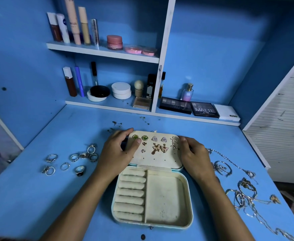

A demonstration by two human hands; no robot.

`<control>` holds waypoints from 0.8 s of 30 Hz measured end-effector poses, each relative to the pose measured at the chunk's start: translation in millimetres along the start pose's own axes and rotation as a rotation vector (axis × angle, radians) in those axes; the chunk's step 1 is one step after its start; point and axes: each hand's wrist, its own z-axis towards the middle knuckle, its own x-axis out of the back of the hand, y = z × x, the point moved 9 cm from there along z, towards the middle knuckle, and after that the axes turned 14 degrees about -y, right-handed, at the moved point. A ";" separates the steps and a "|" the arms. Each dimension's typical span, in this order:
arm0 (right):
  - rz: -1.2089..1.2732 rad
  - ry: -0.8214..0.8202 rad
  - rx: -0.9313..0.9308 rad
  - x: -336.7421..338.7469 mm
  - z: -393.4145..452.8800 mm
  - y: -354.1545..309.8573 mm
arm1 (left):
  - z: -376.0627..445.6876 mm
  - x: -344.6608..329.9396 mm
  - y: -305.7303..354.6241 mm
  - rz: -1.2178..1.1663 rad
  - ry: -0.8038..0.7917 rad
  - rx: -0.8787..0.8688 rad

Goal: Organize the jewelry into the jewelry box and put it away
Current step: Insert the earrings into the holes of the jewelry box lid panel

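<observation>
The open jewelry box [152, 197] has its lid [155, 159] gripped by both hands' fingers [137, 142]; palettes read MATTE [205, 110], NUDES [175, 105].

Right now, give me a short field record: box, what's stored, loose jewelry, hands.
box: pale blue jewelry box with cream lining, open on the blue desk
lid panel: earrings pinned in rows
ring rolls: cream padded rolls, no rings in them
loose left: silver rings
loose right: tangled metal chains
left hand: grips lid's left edge
right hand: grips lid's right edge
</observation>
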 end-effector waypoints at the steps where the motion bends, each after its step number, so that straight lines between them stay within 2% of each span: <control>1: -0.002 -0.004 -0.005 0.2 0.5 1.3 | -0.4 0.8 -0.8 -0.012 0.009 0.000; 7: -0.021 -0.019 -0.032 3.5 4.3 1.0 | -1.9 6.4 1.5 0.006 0.115 -0.026; 14: -0.168 -0.107 -0.035 8.0 27.4 -11.3 | -4.1 10.6 4.5 0.018 0.159 -0.048; 19: -0.281 -0.163 0.095 3.3 58.0 -43.0 | -4.2 11.4 -2.9 -0.051 0.169 0.011; 24: -0.327 -0.370 0.262 -36.1 93.1 -72.6 | -6.2 12.0 -4.4 -0.128 0.193 0.003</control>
